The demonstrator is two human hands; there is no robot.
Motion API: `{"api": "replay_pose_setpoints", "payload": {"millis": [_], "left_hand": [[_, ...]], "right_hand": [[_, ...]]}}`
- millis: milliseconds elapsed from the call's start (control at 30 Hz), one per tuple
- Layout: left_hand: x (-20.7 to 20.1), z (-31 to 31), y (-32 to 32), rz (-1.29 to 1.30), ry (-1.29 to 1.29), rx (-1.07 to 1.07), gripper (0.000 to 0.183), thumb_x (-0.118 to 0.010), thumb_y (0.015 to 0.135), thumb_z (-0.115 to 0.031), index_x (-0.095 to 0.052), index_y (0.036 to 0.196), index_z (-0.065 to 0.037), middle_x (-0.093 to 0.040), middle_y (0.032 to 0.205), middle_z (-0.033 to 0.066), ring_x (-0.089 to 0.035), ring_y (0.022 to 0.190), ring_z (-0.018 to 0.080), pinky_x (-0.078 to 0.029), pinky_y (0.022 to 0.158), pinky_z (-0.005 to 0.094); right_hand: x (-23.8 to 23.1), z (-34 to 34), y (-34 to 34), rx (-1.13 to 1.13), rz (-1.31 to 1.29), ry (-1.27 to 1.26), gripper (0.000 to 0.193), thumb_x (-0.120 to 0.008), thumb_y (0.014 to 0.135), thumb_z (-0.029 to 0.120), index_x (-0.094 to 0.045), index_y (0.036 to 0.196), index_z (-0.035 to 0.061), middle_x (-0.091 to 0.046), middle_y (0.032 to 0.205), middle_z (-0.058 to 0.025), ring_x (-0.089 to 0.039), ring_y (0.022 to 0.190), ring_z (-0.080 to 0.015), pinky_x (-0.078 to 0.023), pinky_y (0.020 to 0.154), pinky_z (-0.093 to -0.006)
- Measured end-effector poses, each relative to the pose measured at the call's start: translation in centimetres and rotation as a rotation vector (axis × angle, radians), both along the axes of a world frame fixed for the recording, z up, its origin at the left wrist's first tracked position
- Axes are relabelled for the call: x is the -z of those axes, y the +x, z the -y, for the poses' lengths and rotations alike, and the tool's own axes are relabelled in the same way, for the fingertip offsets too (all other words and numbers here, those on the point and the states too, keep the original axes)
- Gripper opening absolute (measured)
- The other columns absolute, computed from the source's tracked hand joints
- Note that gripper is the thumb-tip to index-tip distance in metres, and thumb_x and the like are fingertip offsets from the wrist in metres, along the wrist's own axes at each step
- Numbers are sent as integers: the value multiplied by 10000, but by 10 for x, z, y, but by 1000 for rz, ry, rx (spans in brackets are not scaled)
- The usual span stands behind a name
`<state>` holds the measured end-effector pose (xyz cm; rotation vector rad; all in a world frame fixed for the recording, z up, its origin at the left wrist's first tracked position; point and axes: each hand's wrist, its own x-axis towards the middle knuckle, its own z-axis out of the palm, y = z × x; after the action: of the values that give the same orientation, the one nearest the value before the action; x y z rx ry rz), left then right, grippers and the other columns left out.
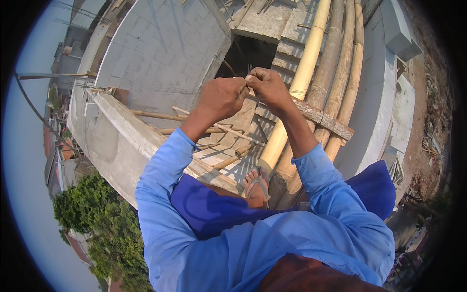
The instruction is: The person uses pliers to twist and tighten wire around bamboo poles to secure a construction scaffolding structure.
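My left hand [224, 97] and my right hand [270, 88] meet in front of me, fingertips almost touching. Both are closed in a pinch. Thin dark wires [250, 66] stick up between the fingers, and more fine strands seem to trail out left of my left hand. How the wires run inside the fingers is hidden. Under my right forearm a rough wooden board [323, 120] lies across several bamboo poles [318, 90]. Thin ties wrap round the poles near the board. My sandalled foot [256, 184] rests on the poles below.
A dark opening [248, 56] lies beyond my hands, with concrete steps [288, 62] at its right. A grey block wall [151, 53] rises at the left above a concrete ledge [131, 129]. Thin bamboo sticks [221, 127] cross below. A white wall [372, 112] borders the poles on the right.
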<state>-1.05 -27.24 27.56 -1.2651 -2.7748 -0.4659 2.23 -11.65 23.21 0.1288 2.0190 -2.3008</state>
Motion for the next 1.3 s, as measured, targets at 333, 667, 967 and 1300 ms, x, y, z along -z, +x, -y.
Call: {"api": "replay_pose_setpoints", "payload": {"millis": [333,667,967,1300], "left_hand": [[-12,8,-9,420,190,-163,200,-604,841,-196,-633,825,1,-566,644,121,-494,559,166,-414,554,319],[-19,10,-5,105,124,7,185,-621,840,-198,-618,776,-25,-541,632,159,-469,525,302,-389,503,350],[-24,19,-18,539,166,-100,215,-586,870,-220,-634,826,-15,-558,640,70,-481,608,115,-404,576,289],[-25,26,-16,767,318,-80,223,-586,887,-217,-633,826,-8,-581,667,19,-497,654,78,-409,590,258]], "right_hand": [[-3,2,4,153,-641,542,234,-634,733,19,-589,962,45,-489,856,-104,-549,703,-276,-469,633,-353],[14,3,-5,38,-653,505,155,-626,801,70,-608,952,37,-467,746,-88,-494,672,-241,-414,585,-315],[11,-5,-7,-114,-767,442,171,-605,776,72,-574,930,3,-510,762,-138,-539,697,-301,-456,685,-394],[2,2,-5,-14,-761,479,171,-657,805,177,-602,904,50,-500,776,-97,-555,634,-283,-448,547,-361]]}}
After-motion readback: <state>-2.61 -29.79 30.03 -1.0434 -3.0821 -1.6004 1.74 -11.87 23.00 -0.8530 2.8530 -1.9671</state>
